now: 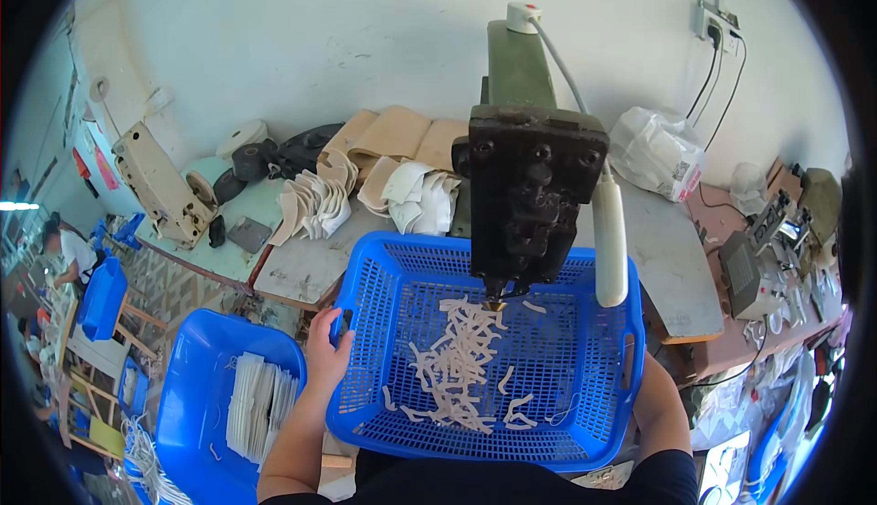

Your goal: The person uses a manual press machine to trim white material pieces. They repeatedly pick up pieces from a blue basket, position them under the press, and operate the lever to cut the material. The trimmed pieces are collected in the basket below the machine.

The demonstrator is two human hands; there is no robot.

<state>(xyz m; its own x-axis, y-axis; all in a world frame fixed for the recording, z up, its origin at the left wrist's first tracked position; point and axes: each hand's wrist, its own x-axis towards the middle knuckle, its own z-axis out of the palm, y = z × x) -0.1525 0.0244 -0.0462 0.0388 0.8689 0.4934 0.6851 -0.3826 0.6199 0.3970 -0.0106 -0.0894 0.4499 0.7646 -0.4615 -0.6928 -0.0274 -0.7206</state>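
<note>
A blue plastic basket with slotted walls is in front of me, below the machine's head. Thin, curled off-white strips lie in a loose heap along its middle, with a few scattered to the right. My left hand grips the handle at the basket's left end, thumb raised outside the rim. On the other end, my right hand is at the handle side, mostly behind the basket wall, so its fingers are hidden. The dark machine head comes down over the basket's far rim, its small brass-coloured tip above the strips.
A deep blue bin at lower left holds stacked white pieces. Curved beige and white pieces lie on the worktable behind the basket. A white padded lever hangs near the basket's right corner. Another machine stands at right.
</note>
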